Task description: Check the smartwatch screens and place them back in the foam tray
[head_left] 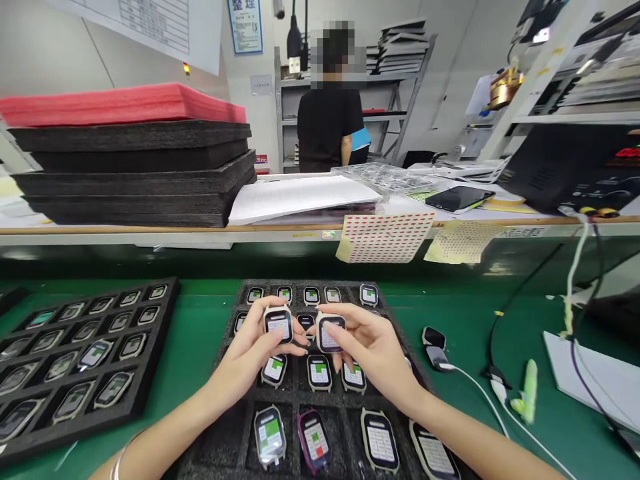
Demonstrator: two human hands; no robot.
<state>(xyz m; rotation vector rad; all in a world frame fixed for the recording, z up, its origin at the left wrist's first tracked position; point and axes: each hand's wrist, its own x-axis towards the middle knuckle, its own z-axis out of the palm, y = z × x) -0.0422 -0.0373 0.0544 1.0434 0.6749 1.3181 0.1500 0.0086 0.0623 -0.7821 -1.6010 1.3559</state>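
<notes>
My left hand is closed around a small watch body with a lit screen, held up facing me. My right hand grips a second watch body right beside the first, almost touching it. Both hover over a black foam tray on the green bench. The tray's pockets hold several more watch bodies with white and green screens, such as one near the front.
A second black foam tray of watch bodies lies to the left. Charger pucks and white cables lie to the right. Stacked black and red foam sheets, papers and a phone sit on the raised shelf. A person in black stands behind.
</notes>
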